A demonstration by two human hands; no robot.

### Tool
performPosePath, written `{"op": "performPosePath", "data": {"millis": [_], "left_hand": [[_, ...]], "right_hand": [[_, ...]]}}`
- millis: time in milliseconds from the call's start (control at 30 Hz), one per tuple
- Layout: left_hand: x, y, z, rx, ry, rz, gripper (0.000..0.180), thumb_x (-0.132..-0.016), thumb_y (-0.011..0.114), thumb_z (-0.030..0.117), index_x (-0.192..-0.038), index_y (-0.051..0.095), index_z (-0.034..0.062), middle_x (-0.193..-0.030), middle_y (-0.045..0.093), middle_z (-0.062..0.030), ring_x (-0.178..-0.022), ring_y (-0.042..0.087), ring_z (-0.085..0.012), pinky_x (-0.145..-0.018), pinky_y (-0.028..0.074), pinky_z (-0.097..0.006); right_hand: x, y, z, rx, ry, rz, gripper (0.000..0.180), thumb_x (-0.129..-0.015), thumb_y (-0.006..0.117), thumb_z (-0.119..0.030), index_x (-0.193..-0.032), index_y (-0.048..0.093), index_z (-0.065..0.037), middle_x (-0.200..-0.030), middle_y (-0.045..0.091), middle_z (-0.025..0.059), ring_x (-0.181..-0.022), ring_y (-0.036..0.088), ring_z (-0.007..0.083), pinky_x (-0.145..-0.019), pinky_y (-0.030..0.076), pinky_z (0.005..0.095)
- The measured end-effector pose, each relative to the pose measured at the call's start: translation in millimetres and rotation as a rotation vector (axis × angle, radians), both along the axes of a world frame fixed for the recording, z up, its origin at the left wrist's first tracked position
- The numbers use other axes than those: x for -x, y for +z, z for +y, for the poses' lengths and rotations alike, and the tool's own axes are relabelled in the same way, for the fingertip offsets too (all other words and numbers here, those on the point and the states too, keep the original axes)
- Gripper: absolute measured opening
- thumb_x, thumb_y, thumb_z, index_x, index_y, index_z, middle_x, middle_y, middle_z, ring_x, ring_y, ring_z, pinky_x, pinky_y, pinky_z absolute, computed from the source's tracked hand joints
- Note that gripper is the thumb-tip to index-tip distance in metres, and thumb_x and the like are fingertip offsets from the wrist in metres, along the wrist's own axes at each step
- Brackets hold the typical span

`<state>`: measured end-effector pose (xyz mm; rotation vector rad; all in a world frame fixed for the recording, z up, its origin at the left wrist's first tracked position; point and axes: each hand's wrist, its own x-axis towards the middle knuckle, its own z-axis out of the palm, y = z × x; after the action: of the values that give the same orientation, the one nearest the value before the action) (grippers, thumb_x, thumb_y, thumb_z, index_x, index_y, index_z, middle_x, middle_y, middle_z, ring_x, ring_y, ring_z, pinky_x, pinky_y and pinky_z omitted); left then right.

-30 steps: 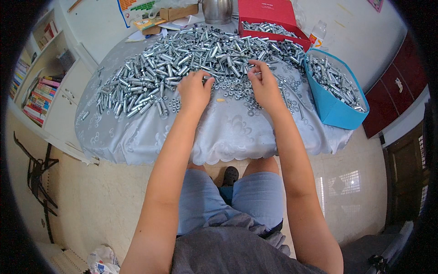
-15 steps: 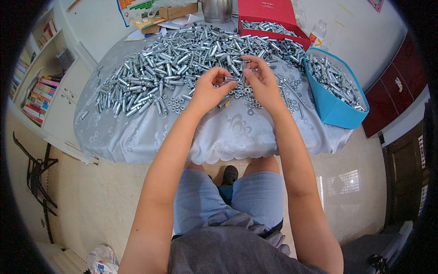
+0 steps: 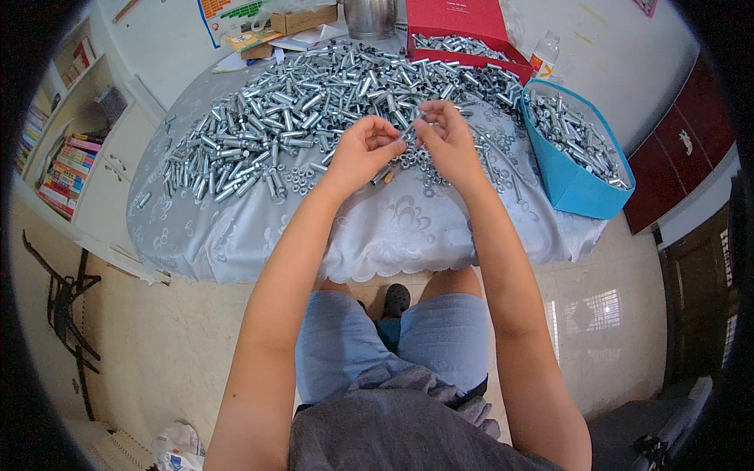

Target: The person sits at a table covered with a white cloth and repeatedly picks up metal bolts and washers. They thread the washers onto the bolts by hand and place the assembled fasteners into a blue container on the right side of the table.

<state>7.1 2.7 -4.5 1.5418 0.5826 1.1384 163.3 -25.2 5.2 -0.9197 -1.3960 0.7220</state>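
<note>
Over the near edge of a large heap of silvery metal sleeves and bolts [image 3: 290,118], my two hands are close together. My left hand [image 3: 366,149] is closed, thumb and fingers pinching a short metal sleeve [image 3: 401,142] that is mostly covered by the fingertips. From the upper right, my right hand [image 3: 449,145] pinches a slim metal bolt [image 3: 419,123], slanted toward the sleeve. Whether the two parts touch or one sits inside the other I cannot tell. Loose nuts [image 3: 432,177] and washers lie on the cloth below my hands.
A blue fabric bin [image 3: 577,192] full of metal bolts stands at the right. Behind it are a red box [image 3: 463,27] with more bolts and a plastic bottle [image 3: 545,55]. A metal pot [image 3: 370,17] and cardboard box [image 3: 304,19] stand at the back. A patterned silvery tablecloth [image 3: 393,228] covers the table.
My hands have come slightly closer together. The bolt in my right hand has tipped from near upright to a slant, its lower end now at the sleeve in my left fingers.
</note>
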Motion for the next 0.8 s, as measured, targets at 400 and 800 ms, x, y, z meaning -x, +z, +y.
{"op": "performPosePath", "data": {"millis": [400,800], "left_hand": [[3.8,2.5,4.4,-0.089,0.150,-0.006,0.024,-0.081,0.056,0.009,-0.104,0.055,0.0024,-0.089,0.058,-0.0032,-0.079,0.054,-0.0086,-0.071,0.045,-0.022],[5.3,13.3,-3.4,0.096,0.166,-0.121,0.023,-0.078,0.063,0.014,-0.097,0.058,0.0013,-0.083,0.059,-0.0034,-0.072,0.056,-0.0098,-0.064,0.047,-0.022]], "right_hand": [[2.1,2.1,-11.9,0.022,0.108,-0.410,0.048,-0.077,0.060,-0.016,-0.122,0.046,-0.008,-0.089,0.059,0.0074,-0.076,0.053,0.0143,-0.069,0.043,0.0264],[8.2,2.7,-15.4,0.084,0.328,-0.180,0.047,-0.077,0.058,-0.003,-0.121,0.042,-0.002,-0.083,0.059,0.0075,-0.075,0.057,0.0128,-0.068,0.045,0.0230]]}}
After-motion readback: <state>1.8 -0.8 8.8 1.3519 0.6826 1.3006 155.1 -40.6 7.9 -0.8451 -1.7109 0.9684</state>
